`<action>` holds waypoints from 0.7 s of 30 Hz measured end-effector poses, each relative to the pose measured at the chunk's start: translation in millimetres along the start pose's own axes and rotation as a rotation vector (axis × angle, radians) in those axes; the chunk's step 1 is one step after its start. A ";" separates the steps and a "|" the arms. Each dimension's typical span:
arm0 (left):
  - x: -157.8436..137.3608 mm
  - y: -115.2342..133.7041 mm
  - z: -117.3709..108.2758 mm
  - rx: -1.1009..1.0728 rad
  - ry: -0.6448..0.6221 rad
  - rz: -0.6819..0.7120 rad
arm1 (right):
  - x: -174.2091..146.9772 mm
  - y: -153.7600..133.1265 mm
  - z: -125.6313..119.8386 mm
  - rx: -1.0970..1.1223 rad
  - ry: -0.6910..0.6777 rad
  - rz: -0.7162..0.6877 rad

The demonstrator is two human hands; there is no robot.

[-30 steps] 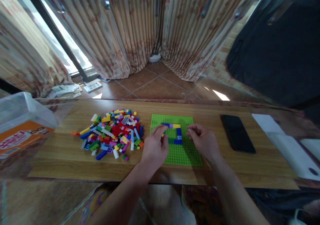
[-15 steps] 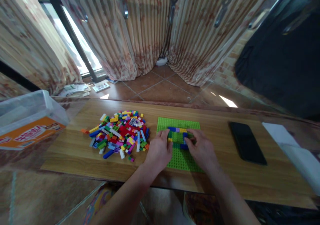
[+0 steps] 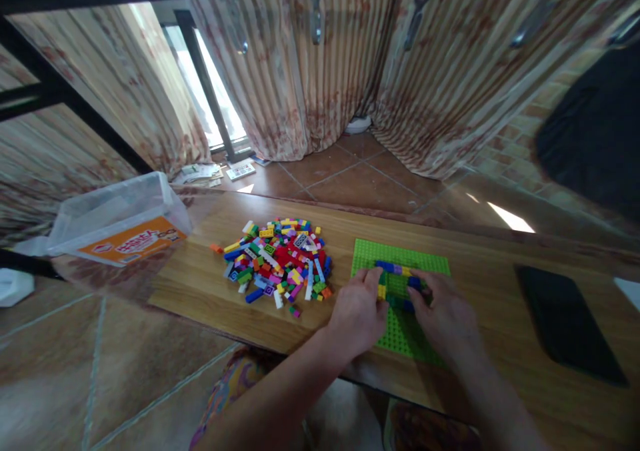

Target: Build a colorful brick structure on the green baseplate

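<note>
On the green studded baseplate, toy building bricks form a small rectangular outline. Blue, purple and yellow bricks make its far side, and dark green and blue bricks its near side. My left hand has its fingers closed on the outline's left side, beside a yellow brick. My right hand pinches a blue brick at the right side between thumb and fingers. Part of the right side is hidden under that hand.
A heap of mixed loose bricks lies left of the baseplate on the wooden table. Beyond it, at the table's left end, stands a clear plastic box with an orange label. A black phone lies at the right.
The camera has turned left, so everything appears further right and more of the plastic box shows. Both hands stay at the brick outline, the right one still on the blue brick.
</note>
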State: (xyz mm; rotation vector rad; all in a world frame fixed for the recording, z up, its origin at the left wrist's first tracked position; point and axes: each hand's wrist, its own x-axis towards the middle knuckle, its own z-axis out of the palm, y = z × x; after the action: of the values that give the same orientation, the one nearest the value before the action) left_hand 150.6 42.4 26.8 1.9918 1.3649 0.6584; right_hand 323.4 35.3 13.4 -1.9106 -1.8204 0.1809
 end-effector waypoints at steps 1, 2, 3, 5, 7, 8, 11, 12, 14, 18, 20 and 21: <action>0.1 -0.3 -0.1 0.002 -0.003 0.003 | -0.2 -0.3 0.4 -0.009 0.000 -0.006; 0.2 -0.4 -0.3 0.004 -0.006 0.005 | -0.4 -0.8 0.7 -0.021 0.001 -0.010; 0.3 -0.3 -0.7 0.007 -0.010 0.009 | -0.6 -1.3 1.1 -0.034 0.003 -0.012; 0.3 0.3 -1.8 0.018 -0.015 0.019 | -0.9 -2.6 1.7 -0.055 0.011 -0.017; 0.4 1.2 -3.0 0.035 -0.025 0.025 | -1.0 -3.7 2.0 -0.063 0.020 -0.029; 0.4 1.6 -3.4 0.043 -0.033 0.025 | -1.0 -4.0 2.2 -0.063 0.025 -0.033; 0.4 2.4 -3.9 0.069 -0.049 0.025 | -1.1 -3.6 2.7 -0.071 0.038 -0.047; 0.4 2.4 -3.8 0.076 -0.049 0.027 | -1.1 -3.2 3.0 -0.072 0.042 -0.052; 0.4 2.4 -3.5 0.086 -0.048 0.028 | -1.2 -2.2 3.7 -0.071 0.045 -0.057; -0.1 2.2 -3.1 0.091 -0.054 0.026 | -1.2 -1.7 4.6 -0.086 0.033 -0.057; -0.4 2.0 -3.0 0.088 -0.055 0.029 | -1.3 -2.1 4.6 -0.095 0.032 -0.058; -0.4 1.9 -3.0 0.085 -0.055 0.031 | -1.4 -2.2 4.6 -0.096 0.032 -0.058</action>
State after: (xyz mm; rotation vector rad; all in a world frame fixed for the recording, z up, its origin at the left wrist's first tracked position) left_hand 149.5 42.2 30.2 2.0861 1.3518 0.5645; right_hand 319.3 35.1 10.0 -1.9106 -1.8918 0.0433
